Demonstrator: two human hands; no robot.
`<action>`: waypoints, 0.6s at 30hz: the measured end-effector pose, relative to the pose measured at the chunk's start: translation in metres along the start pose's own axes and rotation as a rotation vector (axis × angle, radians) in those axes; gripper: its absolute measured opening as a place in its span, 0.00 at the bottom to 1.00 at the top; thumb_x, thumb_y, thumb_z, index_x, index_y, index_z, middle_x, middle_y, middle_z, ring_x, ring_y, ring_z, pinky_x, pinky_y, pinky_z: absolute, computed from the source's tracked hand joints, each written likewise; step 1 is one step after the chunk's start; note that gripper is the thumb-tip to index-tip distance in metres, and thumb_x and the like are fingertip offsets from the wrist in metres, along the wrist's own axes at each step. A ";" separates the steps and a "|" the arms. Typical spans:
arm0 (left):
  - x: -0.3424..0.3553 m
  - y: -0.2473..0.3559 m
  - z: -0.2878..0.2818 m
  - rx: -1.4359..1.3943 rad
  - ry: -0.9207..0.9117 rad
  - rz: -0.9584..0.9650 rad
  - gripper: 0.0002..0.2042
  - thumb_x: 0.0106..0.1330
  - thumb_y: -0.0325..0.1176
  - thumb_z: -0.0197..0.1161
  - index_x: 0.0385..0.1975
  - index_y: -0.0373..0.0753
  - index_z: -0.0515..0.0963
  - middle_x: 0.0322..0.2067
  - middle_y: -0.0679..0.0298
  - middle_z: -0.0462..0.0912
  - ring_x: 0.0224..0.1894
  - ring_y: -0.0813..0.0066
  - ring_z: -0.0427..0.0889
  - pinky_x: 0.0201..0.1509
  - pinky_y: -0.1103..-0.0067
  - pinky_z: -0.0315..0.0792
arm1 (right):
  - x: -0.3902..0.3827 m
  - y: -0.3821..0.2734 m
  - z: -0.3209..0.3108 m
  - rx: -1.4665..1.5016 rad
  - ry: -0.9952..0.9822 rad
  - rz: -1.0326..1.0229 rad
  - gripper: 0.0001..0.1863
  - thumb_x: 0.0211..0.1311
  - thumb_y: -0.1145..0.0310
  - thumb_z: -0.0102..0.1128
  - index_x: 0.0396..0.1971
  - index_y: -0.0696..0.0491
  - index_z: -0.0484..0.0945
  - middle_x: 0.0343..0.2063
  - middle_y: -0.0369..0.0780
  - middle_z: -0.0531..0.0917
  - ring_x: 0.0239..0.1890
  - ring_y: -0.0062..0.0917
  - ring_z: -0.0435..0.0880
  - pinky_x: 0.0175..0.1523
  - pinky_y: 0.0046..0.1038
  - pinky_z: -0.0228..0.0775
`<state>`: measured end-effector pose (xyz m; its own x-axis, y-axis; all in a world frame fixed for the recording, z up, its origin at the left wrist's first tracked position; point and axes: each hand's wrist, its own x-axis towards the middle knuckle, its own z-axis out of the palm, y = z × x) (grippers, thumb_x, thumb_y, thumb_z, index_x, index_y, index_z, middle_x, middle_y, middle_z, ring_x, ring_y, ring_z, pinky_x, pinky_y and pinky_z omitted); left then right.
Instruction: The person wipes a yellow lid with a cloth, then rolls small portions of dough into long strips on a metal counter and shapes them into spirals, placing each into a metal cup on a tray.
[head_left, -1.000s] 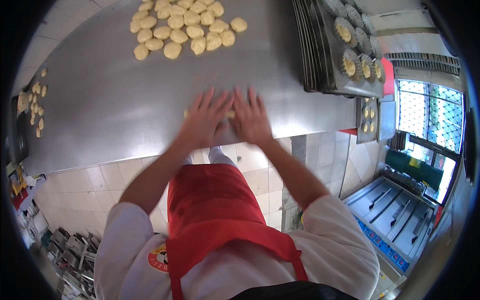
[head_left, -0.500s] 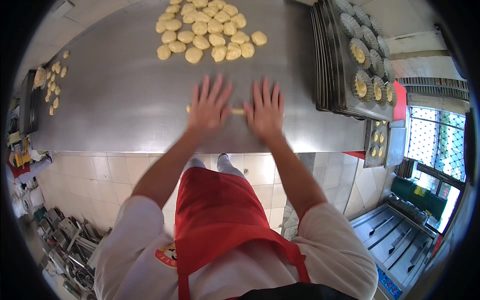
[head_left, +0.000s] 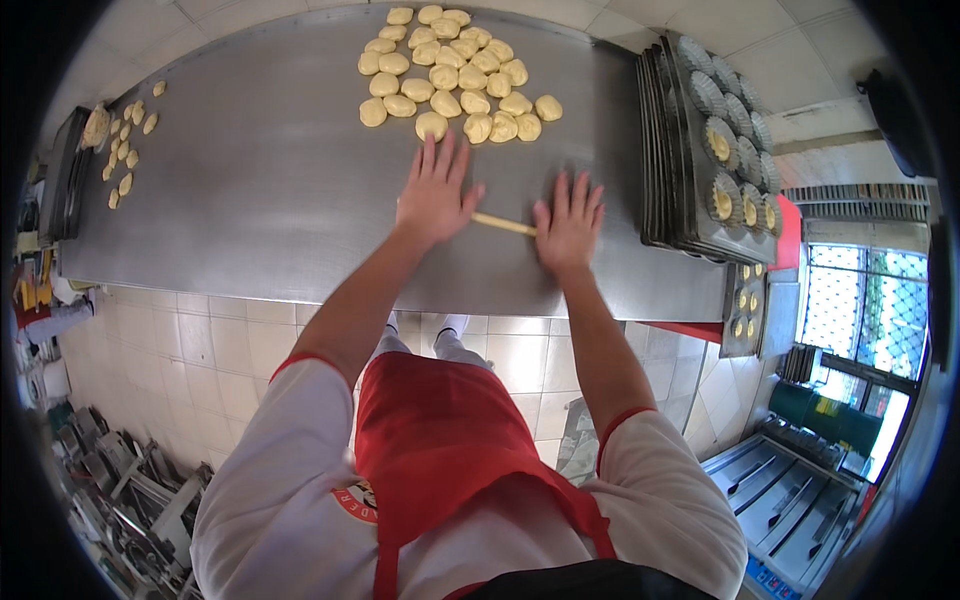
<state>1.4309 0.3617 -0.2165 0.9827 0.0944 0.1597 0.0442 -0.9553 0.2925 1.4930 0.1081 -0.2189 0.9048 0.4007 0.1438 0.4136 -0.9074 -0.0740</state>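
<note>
A thin rope of yellow dough (head_left: 505,223) lies on the steel table (head_left: 270,190), slanting slightly down to the right. My left hand (head_left: 436,197) presses flat over its left part, fingers stretched toward the far side. Over its right end lies my right hand (head_left: 571,226), also flat with fingers spread. The middle of the rope shows between the two thumbs; the parts under my palms are hidden. Just beyond my left fingertips sits a dough ball (head_left: 431,125), at the near edge of a large cluster of dough balls (head_left: 445,76).
Stacked dark trays (head_left: 655,150) stand at the table's right, the top one carrying fluted metal molds (head_left: 707,95), some with dough inside. Small dough pieces (head_left: 124,150) lie at the far left beside more trays (head_left: 68,175). Another tray with dough (head_left: 741,312) sits beyond the right corner.
Both hands have moved apart, my right hand farther right, and more of the dough rope shows between them. It looks longer, thinner and more slanted. The whole view has shifted slightly.
</note>
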 end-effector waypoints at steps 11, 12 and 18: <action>-0.135 -0.053 -0.064 -0.228 -0.388 0.041 0.21 0.70 0.30 0.67 0.62 0.36 0.80 0.58 0.59 0.86 0.58 0.57 0.84 0.61 0.62 0.79 | -0.155 -0.012 -0.075 0.170 -0.083 0.111 0.08 0.66 0.71 0.68 0.44 0.52 0.86 0.53 0.44 0.84 0.56 0.44 0.83 0.59 0.48 0.74; -0.133 -0.050 -0.069 -0.333 -0.422 -0.023 0.19 0.69 0.29 0.68 0.60 0.36 0.81 0.52 0.61 0.88 0.52 0.61 0.87 0.56 0.63 0.80 | -0.159 -0.013 -0.085 0.301 -0.221 0.126 0.06 0.67 0.72 0.67 0.42 0.53 0.86 0.48 0.45 0.86 0.50 0.43 0.86 0.54 0.45 0.79; -0.143 -0.012 -0.084 -1.416 -0.516 -0.362 0.15 0.66 0.29 0.76 0.51 0.38 0.82 0.40 0.63 0.92 0.41 0.75 0.89 0.47 0.74 0.81 | -0.139 -0.145 -0.268 0.757 -0.119 -0.324 0.11 0.60 0.84 0.73 0.41 0.56 0.88 0.39 0.40 0.88 0.39 0.30 0.88 0.45 0.29 0.82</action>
<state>1.2750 0.3828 -0.1638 0.9240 -0.1344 -0.3580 0.3769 0.1615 0.9121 1.2802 0.1496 0.0365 0.7163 0.6767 0.1704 0.5731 -0.4312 -0.6968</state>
